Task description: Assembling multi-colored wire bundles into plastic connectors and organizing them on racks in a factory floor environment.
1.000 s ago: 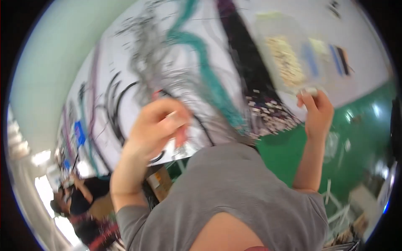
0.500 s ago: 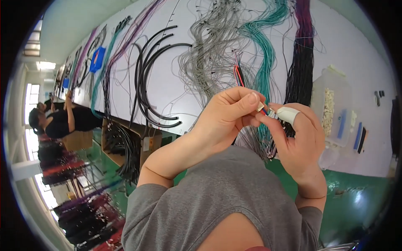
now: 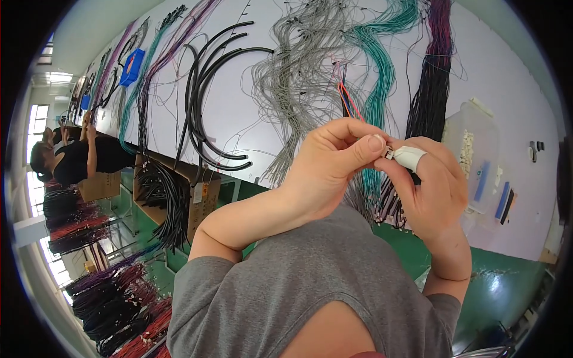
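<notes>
My left hand (image 3: 334, 161) is closed in a pinch, thumb on top, at a small white connector (image 3: 389, 153). Pressed against the same connector from the other side are the fingertips of my right hand (image 3: 434, 188), also closed; one finger wears a white finger cot (image 3: 410, 159). The fingers cover most of the connector, so how its wires sit in it is hidden. Red, blue and black wires (image 3: 347, 100) stick out beyond my left hand, over the table. Behind the hands hangs a teal wire bundle (image 3: 377, 89).
On the white table (image 3: 507, 131) lie grey wires (image 3: 286, 83), a black and purple bundle (image 3: 431, 83) and curved black tubes (image 3: 200, 101). A clear bin (image 3: 484, 128) of small white parts stands at right. A cardboard box (image 3: 200, 206) sits below the edge; a co-worker (image 3: 77, 158) is far left.
My hands have drawn closer together around the connector, and the coloured wires seen between my fingers are now covered. The wires beyond my left hand have shifted slightly. My view has turned a little.
</notes>
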The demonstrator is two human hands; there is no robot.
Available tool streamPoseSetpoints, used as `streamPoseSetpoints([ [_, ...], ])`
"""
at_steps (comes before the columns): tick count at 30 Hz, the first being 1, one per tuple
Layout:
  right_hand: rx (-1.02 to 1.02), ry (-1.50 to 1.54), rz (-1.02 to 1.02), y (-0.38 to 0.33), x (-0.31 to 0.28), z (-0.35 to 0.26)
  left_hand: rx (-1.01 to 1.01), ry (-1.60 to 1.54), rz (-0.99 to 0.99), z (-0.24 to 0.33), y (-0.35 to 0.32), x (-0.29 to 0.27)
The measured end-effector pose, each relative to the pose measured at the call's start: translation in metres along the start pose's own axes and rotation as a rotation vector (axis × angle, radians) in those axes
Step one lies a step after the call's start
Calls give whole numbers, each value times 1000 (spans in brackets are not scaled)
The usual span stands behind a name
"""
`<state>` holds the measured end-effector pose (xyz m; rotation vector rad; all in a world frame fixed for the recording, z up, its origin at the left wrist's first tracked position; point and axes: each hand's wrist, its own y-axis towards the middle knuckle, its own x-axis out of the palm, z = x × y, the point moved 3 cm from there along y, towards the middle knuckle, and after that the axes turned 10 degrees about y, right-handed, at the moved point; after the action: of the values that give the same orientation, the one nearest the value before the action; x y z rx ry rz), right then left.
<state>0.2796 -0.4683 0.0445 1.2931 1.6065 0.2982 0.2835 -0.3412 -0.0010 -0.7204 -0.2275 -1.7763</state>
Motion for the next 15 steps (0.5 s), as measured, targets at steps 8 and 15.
streamPoseSetpoints([
  [8, -71, -39, -43, 0, -1, 8, 6, 11, 59, -1, 4, 1],
  [15, -131, 4, -79, 5, -7, 3, 72, 155, -43, 7, 4, 2],
])
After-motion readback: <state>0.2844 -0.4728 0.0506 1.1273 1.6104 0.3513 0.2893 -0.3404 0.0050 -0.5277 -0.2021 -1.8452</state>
